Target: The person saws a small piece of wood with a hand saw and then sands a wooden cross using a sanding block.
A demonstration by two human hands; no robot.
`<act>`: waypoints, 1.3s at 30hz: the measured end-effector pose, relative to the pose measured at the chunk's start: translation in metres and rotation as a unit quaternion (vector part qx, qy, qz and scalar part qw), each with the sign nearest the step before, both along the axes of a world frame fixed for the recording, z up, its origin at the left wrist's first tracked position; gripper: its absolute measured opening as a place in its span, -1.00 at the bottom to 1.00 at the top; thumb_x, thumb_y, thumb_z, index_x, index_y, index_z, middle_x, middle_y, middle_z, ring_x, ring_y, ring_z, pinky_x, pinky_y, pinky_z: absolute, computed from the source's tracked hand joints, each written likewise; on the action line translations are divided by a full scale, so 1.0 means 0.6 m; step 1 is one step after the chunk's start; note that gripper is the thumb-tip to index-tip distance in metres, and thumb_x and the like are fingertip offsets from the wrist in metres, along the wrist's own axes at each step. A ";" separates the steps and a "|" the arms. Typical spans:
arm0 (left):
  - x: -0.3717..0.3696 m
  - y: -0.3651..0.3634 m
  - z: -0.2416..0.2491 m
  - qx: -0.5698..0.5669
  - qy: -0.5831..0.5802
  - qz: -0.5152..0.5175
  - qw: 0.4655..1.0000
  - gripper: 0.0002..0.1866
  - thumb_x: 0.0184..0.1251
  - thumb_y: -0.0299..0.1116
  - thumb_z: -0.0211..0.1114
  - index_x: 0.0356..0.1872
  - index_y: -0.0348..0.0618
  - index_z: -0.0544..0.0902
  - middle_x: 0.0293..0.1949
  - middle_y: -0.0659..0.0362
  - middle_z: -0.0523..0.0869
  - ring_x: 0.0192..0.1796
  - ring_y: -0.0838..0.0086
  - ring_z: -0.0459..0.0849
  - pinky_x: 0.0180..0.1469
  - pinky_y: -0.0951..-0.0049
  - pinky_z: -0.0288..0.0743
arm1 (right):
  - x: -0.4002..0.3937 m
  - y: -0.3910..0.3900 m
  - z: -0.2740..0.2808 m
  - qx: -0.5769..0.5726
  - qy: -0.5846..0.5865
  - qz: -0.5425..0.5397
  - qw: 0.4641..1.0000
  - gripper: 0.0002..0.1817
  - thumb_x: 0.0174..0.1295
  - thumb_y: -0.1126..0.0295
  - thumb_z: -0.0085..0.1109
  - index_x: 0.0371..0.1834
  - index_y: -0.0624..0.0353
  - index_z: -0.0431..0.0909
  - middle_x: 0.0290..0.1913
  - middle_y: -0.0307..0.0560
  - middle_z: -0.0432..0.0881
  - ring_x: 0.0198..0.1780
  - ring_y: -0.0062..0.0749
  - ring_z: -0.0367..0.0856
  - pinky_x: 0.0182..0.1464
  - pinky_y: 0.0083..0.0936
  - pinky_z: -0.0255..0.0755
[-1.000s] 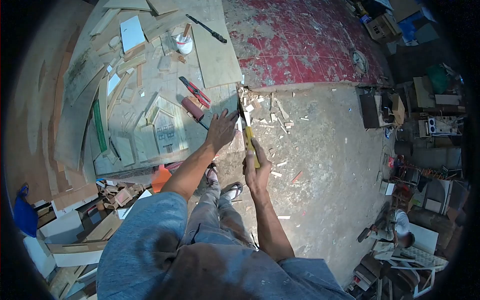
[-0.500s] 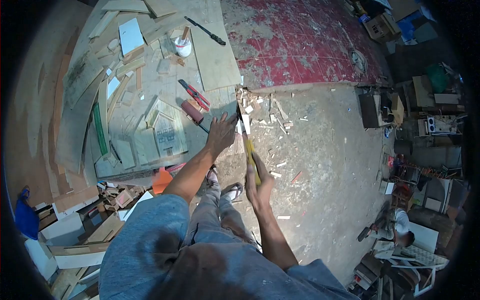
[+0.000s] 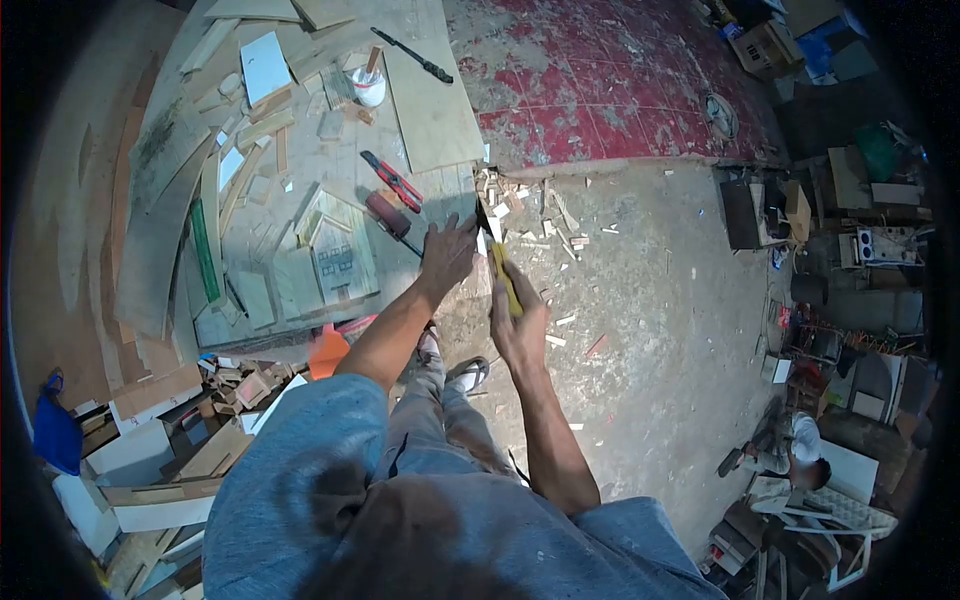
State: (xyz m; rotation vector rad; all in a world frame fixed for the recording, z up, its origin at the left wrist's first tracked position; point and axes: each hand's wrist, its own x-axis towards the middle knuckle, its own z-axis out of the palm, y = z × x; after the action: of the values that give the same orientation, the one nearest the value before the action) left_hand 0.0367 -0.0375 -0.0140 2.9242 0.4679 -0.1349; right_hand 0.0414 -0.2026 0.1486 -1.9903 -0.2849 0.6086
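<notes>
My right hand point(image 3: 518, 305) is wrapped around the yellow handle point(image 3: 502, 262) of a long, thin tool that looks like a hand saw, its far end narrow at the bench's right edge. My left hand point(image 3: 450, 250) lies flat on that edge with fingers stretched out, just left of the tool. Whatever lies beneath its palm is hidden. Close by on the workbench point(image 3: 440, 185) are a brown roller-like cylinder point(image 3: 385, 212) with a thin rod and a red-and-black cutter point(image 3: 390, 180). A wooden house-shaped piece point(image 3: 335, 255) with drawn windows rests to the left.
A white tub point(image 3: 368, 88), a black knife-like tool point(image 3: 412, 55) and wood strips occupy the bench. Wood offcuts point(image 3: 550, 215) litter the floor beside a raised red floor point(image 3: 600, 100). Scrap boards point(image 3: 150, 495) pile up lower left. Another person point(image 3: 800, 450) sits at lower right.
My right hand has moved forward with the yellow-handled tool, toward the bench edge. My left hand stays on the bench edge.
</notes>
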 end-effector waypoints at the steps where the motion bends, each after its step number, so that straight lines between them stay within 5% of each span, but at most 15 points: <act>1: 0.013 0.005 0.014 -0.015 0.018 0.012 1.000 -0.41 0.25 -0.32 0.29 0.36 -0.07 0.52 0.42 0.27 0.48 0.41 0.25 0.45 0.20 -0.13 0.42 | -0.017 -0.020 0.020 0.010 -0.016 0.004 1.000 -0.56 0.46 0.34 0.11 0.27 0.45 0.54 0.01 0.47 0.70 0.08 0.02 0.77 0.11 -0.27 0.58; 6: 0.010 0.009 -0.015 0.030 0.010 -0.011 0.999 -0.40 0.27 -0.29 0.29 0.38 -0.06 0.51 0.42 0.31 0.47 0.41 0.27 0.45 0.21 -0.09 0.43 | 0.012 -0.019 -0.009 0.022 -0.046 0.019 0.999 -0.55 0.45 0.34 0.10 0.27 0.48 0.54 0.07 0.49 0.68 0.16 0.03 0.73 0.20 -0.26 0.55; 10: 0.001 -0.003 0.000 0.009 0.036 -0.013 0.999 -0.45 0.30 -0.30 0.25 0.35 -0.09 0.54 0.46 0.31 0.45 0.43 0.28 0.43 0.20 -0.09 0.44 | 0.030 0.005 0.002 -0.002 0.089 -0.009 0.996 -0.53 0.44 0.35 0.09 0.27 0.52 0.51 0.10 0.48 0.68 0.20 0.07 0.70 0.24 -0.25 0.52; 12: 0.020 0.012 0.000 0.004 0.023 -0.001 1.000 -0.46 0.31 -0.30 0.24 0.34 -0.11 0.55 0.46 0.31 0.45 0.43 0.28 0.43 0.19 -0.09 0.45 | 0.009 -0.025 -0.005 0.021 -0.125 0.041 0.991 -0.52 0.48 0.29 0.11 0.32 0.40 0.53 -0.43 -0.07 0.66 -0.51 -0.57 0.56 -0.46 -0.52 0.44; 15: 0.011 0.007 -0.018 0.028 -0.016 -0.001 0.999 -0.50 0.32 -0.32 0.22 0.31 -0.08 0.58 0.45 0.31 0.47 0.41 0.27 0.44 0.16 -0.08 0.47 | 0.005 -0.041 0.008 0.011 -0.060 0.020 0.998 -0.53 0.49 0.29 0.10 0.32 0.39 0.54 -0.47 -0.09 0.65 -0.53 -0.56 0.56 -0.47 -0.54 0.44; 17: 0.006 0.004 -0.027 0.067 -0.017 -0.014 0.997 -0.36 0.32 -0.12 0.35 0.41 -0.04 0.49 0.45 0.29 0.47 0.40 0.24 0.44 0.17 -0.15 0.46 | 0.050 -0.001 -0.046 0.012 -0.100 0.043 0.994 -0.54 0.49 0.27 0.11 0.31 0.40 0.54 -0.54 -0.15 0.60 -0.58 -0.57 0.51 -0.53 -0.51 0.41; 23: 0.021 0.008 -0.041 0.022 0.062 -0.004 0.998 -0.32 0.31 -0.04 0.35 0.43 -0.02 0.47 0.46 0.27 0.45 0.48 0.20 0.38 0.19 -0.20 0.45 | 0.058 0.007 0.027 0.014 -0.039 0.037 0.998 -0.56 0.49 0.27 0.11 0.25 0.40 0.57 -0.55 -0.16 0.58 -0.62 -0.56 0.52 -0.59 -0.51 0.40; 25: 0.018 0.004 -0.009 0.005 0.057 0.001 0.998 -0.32 0.30 -0.04 0.36 0.42 -0.03 0.47 0.46 0.27 0.45 0.48 0.19 0.37 0.19 -0.21 0.45 | 0.070 0.031 0.093 -0.027 0.082 0.005 0.996 -0.56 0.39 0.32 0.15 0.18 0.47 0.60 -0.29 0.34 0.75 -0.36 -0.10 0.74 -0.19 -0.21 0.60; 27: 0.008 -0.012 0.010 -0.015 0.056 0.011 0.998 -0.32 0.29 -0.04 0.36 0.41 -0.04 0.48 0.45 0.26 0.46 0.48 0.18 0.37 0.20 -0.22 0.44 | 0.116 0.060 -0.038 0.022 -0.073 0.070 0.995 -0.55 0.42 0.26 0.15 0.13 0.49 0.62 -0.47 0.12 0.69 -0.57 -0.37 0.66 -0.47 -0.38 0.53; 31: 0.008 -0.002 -0.001 -0.034 0.024 0.023 0.999 -0.37 0.31 -0.15 0.35 0.41 0.01 0.48 0.46 0.24 0.44 0.49 0.14 0.36 0.24 -0.30 0.41 | 0.144 0.096 0.061 0.028 0.078 0.076 0.994 -0.62 0.46 0.28 0.15 0.09 0.43 0.64 -0.55 -0.13 0.58 -0.64 -0.57 0.50 -0.64 -0.57 0.33; 39: 0.007 -0.006 0.001 -0.045 -0.005 0.040 0.998 -0.46 0.28 -0.20 0.38 0.29 -0.05 0.58 0.35 0.23 0.50 0.44 0.17 0.40 0.20 -0.27 0.43 | 0.179 0.142 0.051 -0.034 0.051 0.133 0.989 -0.65 0.46 0.27 0.12 -0.16 0.45 0.65 -0.58 -0.05 0.60 -0.67 -0.50 0.54 -0.62 -0.51 0.37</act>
State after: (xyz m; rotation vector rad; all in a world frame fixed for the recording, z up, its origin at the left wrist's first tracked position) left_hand 0.0406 -0.0410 -0.0132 2.8130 0.5622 -0.1275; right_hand 0.1485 -0.1176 0.1789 -1.9929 -0.4763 0.8977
